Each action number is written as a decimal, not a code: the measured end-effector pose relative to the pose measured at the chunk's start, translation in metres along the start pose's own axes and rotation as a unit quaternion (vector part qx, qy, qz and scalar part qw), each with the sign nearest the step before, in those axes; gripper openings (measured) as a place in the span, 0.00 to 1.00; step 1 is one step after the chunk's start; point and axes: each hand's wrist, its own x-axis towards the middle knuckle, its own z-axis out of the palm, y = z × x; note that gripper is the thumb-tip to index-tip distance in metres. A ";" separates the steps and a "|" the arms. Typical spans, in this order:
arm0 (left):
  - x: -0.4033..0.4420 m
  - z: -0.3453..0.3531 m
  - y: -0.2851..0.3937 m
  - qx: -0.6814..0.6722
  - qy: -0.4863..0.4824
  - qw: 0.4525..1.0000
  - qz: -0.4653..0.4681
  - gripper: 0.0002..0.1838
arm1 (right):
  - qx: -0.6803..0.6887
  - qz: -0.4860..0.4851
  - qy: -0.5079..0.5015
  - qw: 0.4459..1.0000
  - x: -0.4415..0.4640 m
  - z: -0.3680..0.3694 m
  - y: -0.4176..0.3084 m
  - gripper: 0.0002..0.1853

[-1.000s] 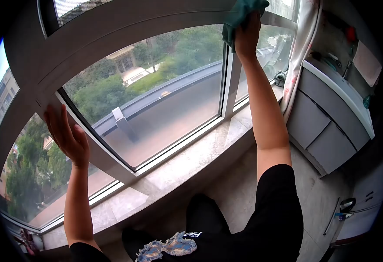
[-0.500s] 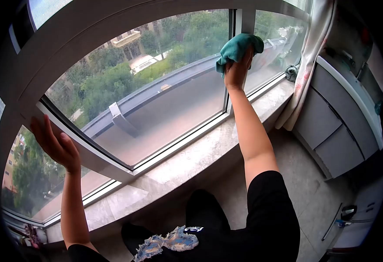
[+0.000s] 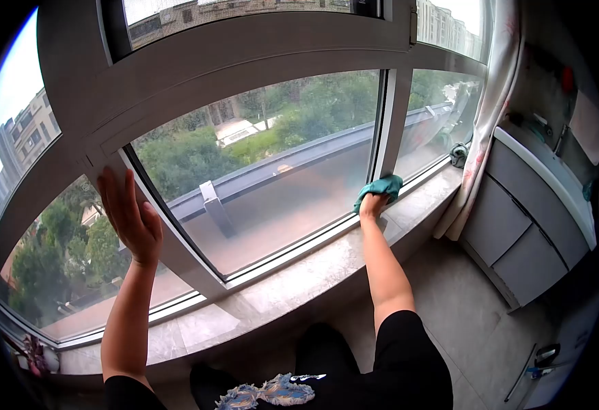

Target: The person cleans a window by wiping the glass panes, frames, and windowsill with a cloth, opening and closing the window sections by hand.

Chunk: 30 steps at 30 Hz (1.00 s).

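Note:
My right hand (image 3: 373, 203) grips a green cloth (image 3: 382, 188) at the foot of the upright window post (image 3: 391, 130), just above the sill. The cloth covers part of the fingers. On the left, my left hand (image 3: 132, 217) rests with its fingers stretched out against the grey window frame (image 3: 169, 242), holding nothing. Between the two hands is a large glass pane (image 3: 265, 184), hazy in its lower part.
A pale stone sill (image 3: 279, 290) runs below the window. A dark bundled cloth (image 3: 458, 155) lies by the curtain (image 3: 480, 150) at the right. Beyond stand grey cabinets (image 3: 511, 232) with a white counter (image 3: 549, 181). A potted plant (image 3: 36, 355) is at lower left.
My right hand has moved down the window post with the green cloth, from its upper part to its foot near the sill. My left hand stays on the frame. The view has shifted.

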 end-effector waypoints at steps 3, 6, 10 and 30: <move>0.001 -0.005 0.001 -0.011 0.003 1.000 -0.009 0.29 | 0.031 -0.146 -0.020 0.989 0.065 0.017 -0.074 0.42; -0.005 0.001 0.001 -0.020 -0.010 1.000 -0.012 0.29 | 0.193 -0.213 -0.081 0.954 0.135 0.010 -0.171 0.32; -0.006 -0.016 -0.012 -0.023 0.010 0.999 -0.036 0.30 | 0.293 -0.233 -0.142 0.916 0.180 0.027 -0.291 0.27; 0.005 -0.091 -0.086 -0.115 0.178 0.974 -0.074 0.18 | 0.101 -0.617 -0.062 0.778 -0.244 0.105 -0.597 0.30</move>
